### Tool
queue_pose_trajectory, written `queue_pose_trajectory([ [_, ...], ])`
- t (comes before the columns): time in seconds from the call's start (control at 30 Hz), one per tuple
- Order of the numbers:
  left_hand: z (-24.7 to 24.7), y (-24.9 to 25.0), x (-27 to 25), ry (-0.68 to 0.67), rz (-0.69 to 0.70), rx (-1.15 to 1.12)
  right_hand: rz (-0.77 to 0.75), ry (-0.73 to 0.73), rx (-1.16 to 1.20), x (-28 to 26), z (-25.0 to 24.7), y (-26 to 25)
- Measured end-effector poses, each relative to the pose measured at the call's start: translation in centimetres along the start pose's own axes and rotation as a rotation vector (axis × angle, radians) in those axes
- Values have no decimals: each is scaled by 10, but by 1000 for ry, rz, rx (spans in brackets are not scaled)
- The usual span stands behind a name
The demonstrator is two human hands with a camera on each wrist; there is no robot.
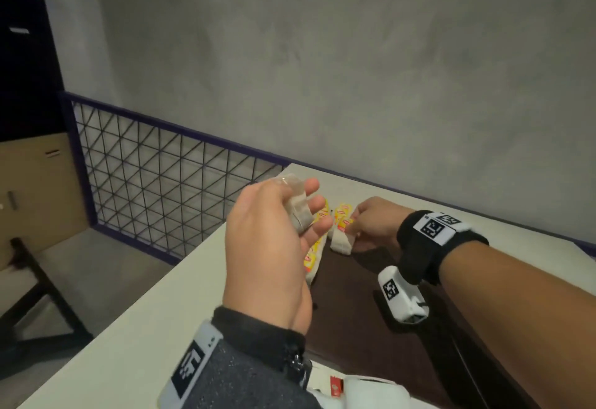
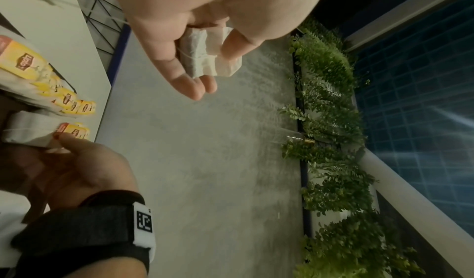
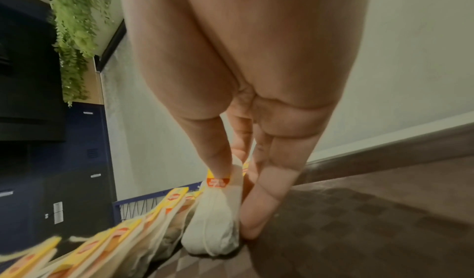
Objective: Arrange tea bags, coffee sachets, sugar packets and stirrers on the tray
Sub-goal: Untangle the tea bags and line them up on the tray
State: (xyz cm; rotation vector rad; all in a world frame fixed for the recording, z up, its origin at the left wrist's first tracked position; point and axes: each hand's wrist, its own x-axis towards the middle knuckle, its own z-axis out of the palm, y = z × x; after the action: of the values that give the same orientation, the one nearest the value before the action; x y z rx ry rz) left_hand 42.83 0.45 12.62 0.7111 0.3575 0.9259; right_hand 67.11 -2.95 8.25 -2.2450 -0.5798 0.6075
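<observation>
White tea bags (image 1: 342,242) with yellow-and-red tags (image 1: 343,209) by the right hand; dark brown chequered tray (image 3: 359,221) beneath.

Tea bags (image 1: 298,212) in both hands, seemingly.

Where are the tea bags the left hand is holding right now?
In the head view, the held tea bags sit gripped in the raised left hand, left of centre, above the row of yellow-tagged tea bags along the brown tray edge.
</observation>
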Motion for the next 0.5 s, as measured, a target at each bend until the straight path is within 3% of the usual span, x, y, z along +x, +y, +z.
queue_pose_trajectory([
  [0.27,0,-6,0,-9,-5,107,43,-32,-174,-19,6,-7],
  [0.5,-1,-9,1,-22,9,124,40,3,-134,-17,14,-10],
])
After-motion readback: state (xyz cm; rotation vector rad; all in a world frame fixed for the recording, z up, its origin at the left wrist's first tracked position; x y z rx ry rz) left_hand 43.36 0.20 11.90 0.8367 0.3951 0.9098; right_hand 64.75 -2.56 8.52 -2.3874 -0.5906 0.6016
